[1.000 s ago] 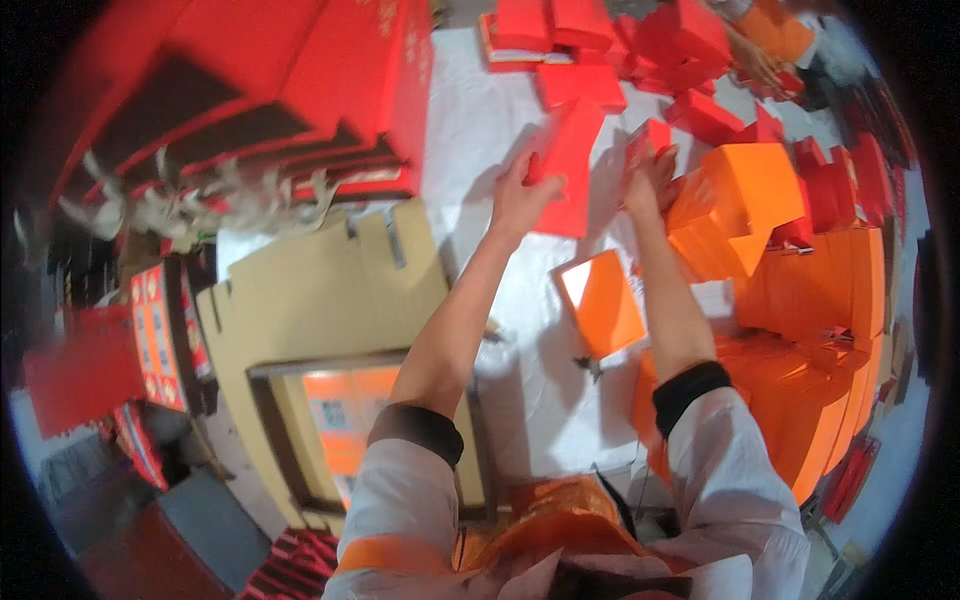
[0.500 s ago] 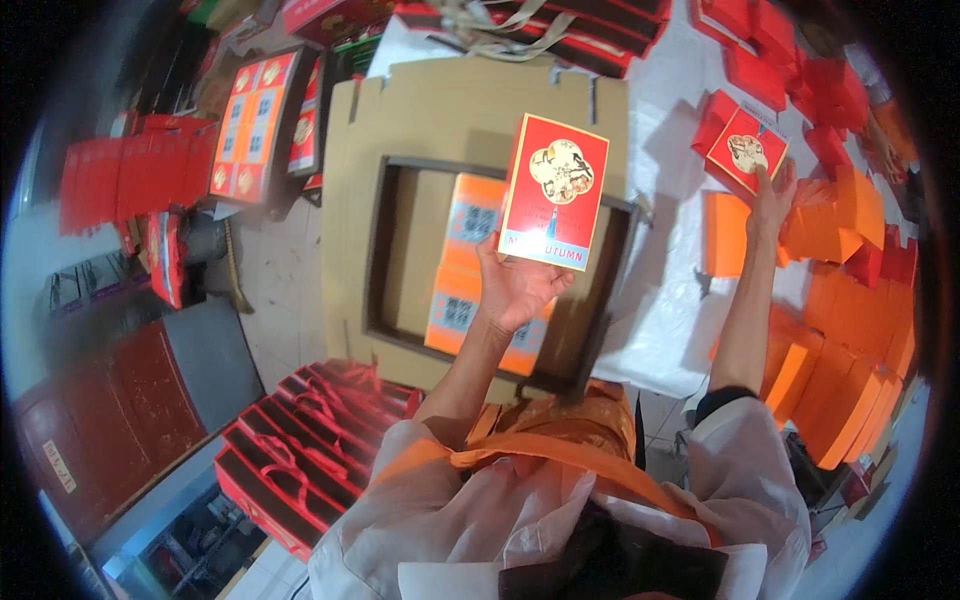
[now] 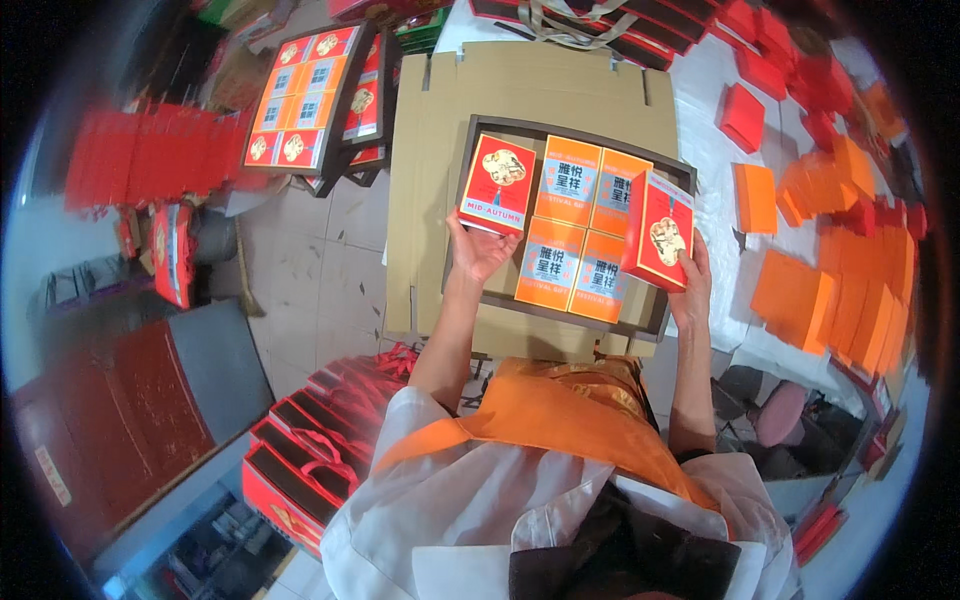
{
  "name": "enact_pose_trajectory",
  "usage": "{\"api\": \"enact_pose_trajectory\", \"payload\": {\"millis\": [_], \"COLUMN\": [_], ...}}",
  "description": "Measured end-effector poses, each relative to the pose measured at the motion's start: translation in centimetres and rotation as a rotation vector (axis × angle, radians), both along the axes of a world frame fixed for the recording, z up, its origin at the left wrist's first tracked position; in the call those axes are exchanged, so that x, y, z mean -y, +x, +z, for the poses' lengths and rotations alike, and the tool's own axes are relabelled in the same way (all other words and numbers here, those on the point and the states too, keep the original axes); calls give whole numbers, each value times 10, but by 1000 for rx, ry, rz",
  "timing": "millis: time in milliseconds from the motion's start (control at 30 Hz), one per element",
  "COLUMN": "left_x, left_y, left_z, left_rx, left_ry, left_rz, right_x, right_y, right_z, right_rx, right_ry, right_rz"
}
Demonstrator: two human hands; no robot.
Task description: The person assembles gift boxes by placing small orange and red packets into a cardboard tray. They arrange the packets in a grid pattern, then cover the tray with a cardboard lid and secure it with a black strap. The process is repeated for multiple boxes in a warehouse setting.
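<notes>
A red gift box (image 3: 497,180) with a pale flower-shaped picture lies in my left hand (image 3: 478,252), which grips it from below at the left of a dark-rimmed tray (image 3: 510,124). My right hand (image 3: 694,280) has hold of a second red gift box (image 3: 664,235). This one tilts over the tray's right side and partly covers the orange boxes. Several orange boxes (image 3: 552,262) with blue-grey label panels sit side by side in the middle of the tray. Under the tray is a brown cardboard piece (image 3: 530,80).
Trays filled with red and orange boxes (image 3: 305,95) are stacked at the far left. Loose orange boxes (image 3: 860,280) and red boxes (image 3: 742,118) cover the white table at right. Red-and-black bags (image 3: 310,440) stand at lower left, more bags (image 3: 620,30) at the far edge.
My left hand has lowered its red box toward the tray's left side. My right hand has brought a red box from the right-hand table to the tray. The view has shifted.
</notes>
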State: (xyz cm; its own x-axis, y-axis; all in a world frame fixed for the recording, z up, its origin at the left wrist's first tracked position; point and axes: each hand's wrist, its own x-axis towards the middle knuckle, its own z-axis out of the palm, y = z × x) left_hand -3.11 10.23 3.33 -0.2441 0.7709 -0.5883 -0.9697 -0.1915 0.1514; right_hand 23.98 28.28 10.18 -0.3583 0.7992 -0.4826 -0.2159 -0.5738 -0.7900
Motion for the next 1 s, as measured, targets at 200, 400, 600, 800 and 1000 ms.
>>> {"api": "enact_pose_trajectory", "payload": {"millis": [200,400,600,800,1000], "left_x": [-23,-2,-9,-33,-64], "left_y": [-13,-19,111,123,83], "left_z": [-33,-68,31,72,82], "left_rx": [-53,-472,-892,-717,-1067], "left_ry": [-345,-726,-78,-148,81], "left_rz": [-2,-40,-402,-320,-856], "right_x": [14,18,55,85,58], "right_y": [4,12,11,20,76], "right_z": [6,-1,-7,7,11], "right_rx": [32,134,-131,-118,162], "right_ry": [147,187,78,-189,-180], "right_rz": [-10,-24,-134,-46,429]}}
